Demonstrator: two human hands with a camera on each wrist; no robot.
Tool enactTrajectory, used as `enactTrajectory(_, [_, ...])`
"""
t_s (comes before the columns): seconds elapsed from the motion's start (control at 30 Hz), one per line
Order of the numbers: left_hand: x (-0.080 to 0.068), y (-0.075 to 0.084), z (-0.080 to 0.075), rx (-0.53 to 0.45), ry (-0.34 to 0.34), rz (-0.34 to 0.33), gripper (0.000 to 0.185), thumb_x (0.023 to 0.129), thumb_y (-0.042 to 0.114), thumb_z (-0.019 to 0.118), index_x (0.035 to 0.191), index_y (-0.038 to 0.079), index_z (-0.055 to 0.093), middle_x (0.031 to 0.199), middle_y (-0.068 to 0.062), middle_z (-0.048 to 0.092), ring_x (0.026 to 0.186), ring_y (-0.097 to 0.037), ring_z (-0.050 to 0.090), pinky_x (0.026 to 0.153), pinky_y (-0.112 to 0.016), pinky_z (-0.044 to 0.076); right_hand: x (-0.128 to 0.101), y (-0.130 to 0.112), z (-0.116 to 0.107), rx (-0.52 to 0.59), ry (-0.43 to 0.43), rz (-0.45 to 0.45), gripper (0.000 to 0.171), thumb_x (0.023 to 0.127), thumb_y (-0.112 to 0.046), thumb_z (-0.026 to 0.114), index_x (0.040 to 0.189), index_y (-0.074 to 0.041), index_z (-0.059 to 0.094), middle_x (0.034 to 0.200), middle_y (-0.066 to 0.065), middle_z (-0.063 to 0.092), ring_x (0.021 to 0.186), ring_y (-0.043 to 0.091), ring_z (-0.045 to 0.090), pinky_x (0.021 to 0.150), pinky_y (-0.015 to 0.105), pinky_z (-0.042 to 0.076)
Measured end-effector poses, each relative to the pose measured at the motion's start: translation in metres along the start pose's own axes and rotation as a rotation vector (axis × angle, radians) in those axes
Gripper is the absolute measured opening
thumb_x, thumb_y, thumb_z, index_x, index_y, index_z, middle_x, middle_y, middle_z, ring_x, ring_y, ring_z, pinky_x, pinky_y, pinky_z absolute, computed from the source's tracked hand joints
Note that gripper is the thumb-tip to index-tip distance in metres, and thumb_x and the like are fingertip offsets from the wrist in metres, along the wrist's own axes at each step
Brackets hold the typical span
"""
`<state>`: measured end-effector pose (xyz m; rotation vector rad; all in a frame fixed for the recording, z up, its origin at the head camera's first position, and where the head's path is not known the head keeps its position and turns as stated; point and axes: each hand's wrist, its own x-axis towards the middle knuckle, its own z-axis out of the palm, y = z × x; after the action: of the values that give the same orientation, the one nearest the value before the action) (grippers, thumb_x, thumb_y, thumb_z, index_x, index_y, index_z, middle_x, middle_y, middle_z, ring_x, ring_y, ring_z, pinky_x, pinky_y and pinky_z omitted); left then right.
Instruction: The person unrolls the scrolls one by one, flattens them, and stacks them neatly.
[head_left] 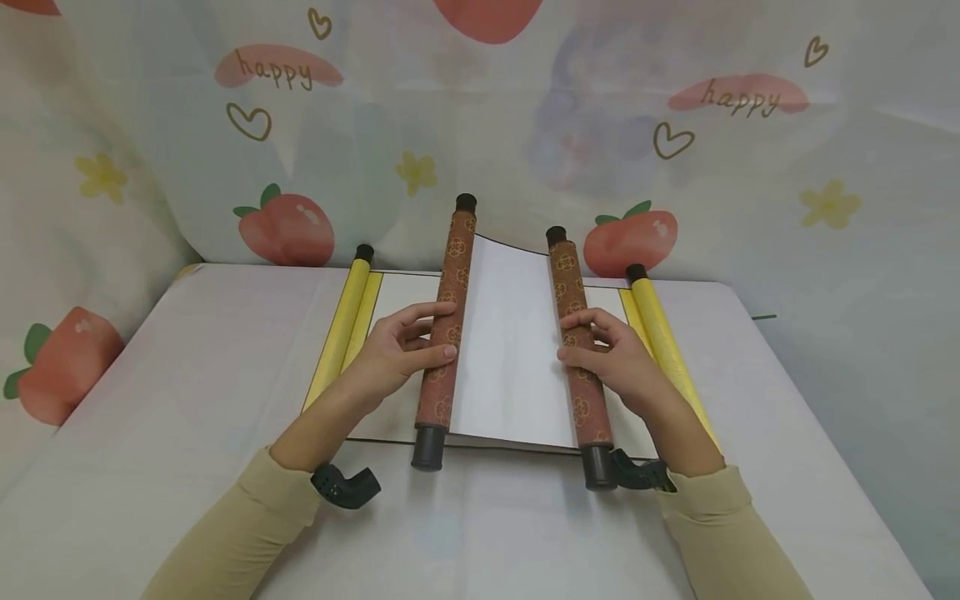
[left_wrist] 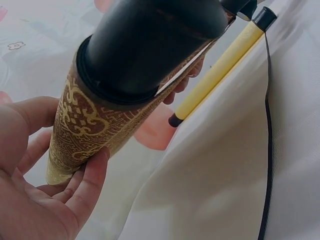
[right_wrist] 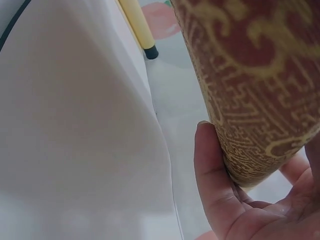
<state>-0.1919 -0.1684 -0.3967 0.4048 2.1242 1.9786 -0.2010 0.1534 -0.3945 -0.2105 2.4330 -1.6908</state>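
A brown scroll with a gold pattern lies partly unrolled on the table, white paper (head_left: 510, 342) stretched between its two rolls. My left hand (head_left: 405, 346) grips the left brown roll (head_left: 448, 333) about halfway along, fingers over the top. In the left wrist view the thumb and fingers (left_wrist: 87, 182) cup that roll (left_wrist: 100, 125) below its black end cap. My right hand (head_left: 611, 354) grips the right brown roll (head_left: 581, 367) the same way. In the right wrist view the thumb (right_wrist: 210, 165) presses against the right roll (right_wrist: 255, 85).
A yellow scroll lies unrolled beneath, with its left roll (head_left: 341, 333) and right roll (head_left: 667, 350) outside my hands. The pale table (head_left: 187, 400) reaches round edges at left and right. A printed fruit curtain (head_left: 285, 225) hangs close behind.
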Motion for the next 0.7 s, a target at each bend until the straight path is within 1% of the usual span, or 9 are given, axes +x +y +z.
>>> enactTrajectory(0.07, [-0.0001,0.0,-0.0001,-0.001,0.003,0.0,0.056,0.089,0.01,0.074,0.141,0.02,0.055,0.139,-0.012,0.054,0.115,-0.026,0.063,0.089,-0.034,0.056,-0.0002,-0.0005,-0.0006,0.0,0.003,0.0,0.042,0.091,-0.013,0.071,0.128,-0.006,0.054,0.132,0.017,0.047,0.094,0.023,0.056,0.072,0.027,0.052])
enactTrajectory(0.27, [-0.0004,0.0006,-0.0005,0.004,0.005,0.001,0.055,0.09,0.011,0.074,0.141,0.022,0.055,0.14,-0.01,0.054,0.115,-0.026,0.063,0.089,-0.035,0.056,0.0009,-0.0004,-0.0028,0.014,-0.001,-0.013,0.044,0.092,-0.007,0.065,0.134,-0.007,0.052,0.138,0.019,0.046,0.106,0.028,0.052,0.075,0.029,0.053])
enactTrajectory(0.37, [0.0003,0.0005,-0.0006,0.001,0.007,0.0,0.055,0.089,0.011,0.075,0.14,0.022,0.056,0.139,-0.01,0.055,0.114,-0.026,0.064,0.088,-0.034,0.056,0.0006,-0.0007,-0.0039,0.016,-0.001,-0.013,0.045,0.092,-0.005,0.063,0.136,-0.007,0.052,0.14,0.02,0.045,0.109,0.03,0.051,0.077,0.029,0.053])
enactTrajectory(0.7, [0.0003,0.0018,-0.0002,0.0,0.007,0.003,0.055,0.089,0.011,0.075,0.14,0.023,0.056,0.139,-0.01,0.055,0.114,-0.026,0.064,0.088,-0.035,0.056,0.0018,0.0017,-0.007,0.008,0.006,-0.03,0.043,0.09,-0.001,0.06,0.133,-0.005,0.055,0.136,0.019,0.048,0.104,0.026,0.052,0.075,0.029,0.053])
